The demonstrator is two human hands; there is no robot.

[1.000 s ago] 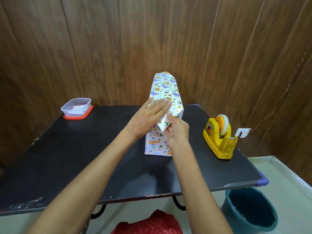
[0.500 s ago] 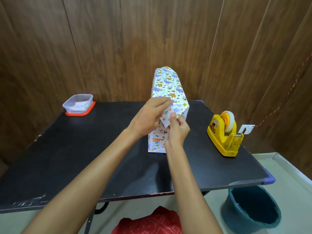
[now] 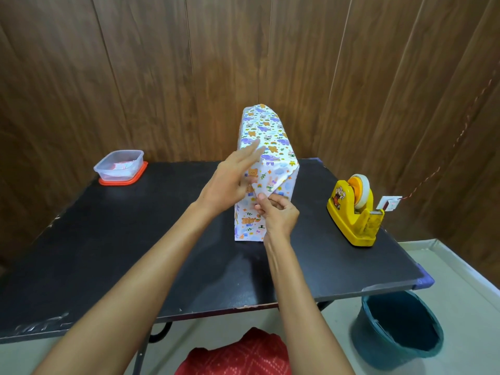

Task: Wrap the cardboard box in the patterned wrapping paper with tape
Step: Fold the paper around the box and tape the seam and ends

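left grip off the flap now, fingers straight, holding nothing; right grip pinching flap tip down on near end of box standing on table, so fold set, probably ready for tape from dispenser.

Wood-panelled walls, black table, pale floor

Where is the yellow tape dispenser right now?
In the head view, the yellow plastic tape dispenser stands near the right edge of the black table, to the right of the upright box in patterned wrapping paper.
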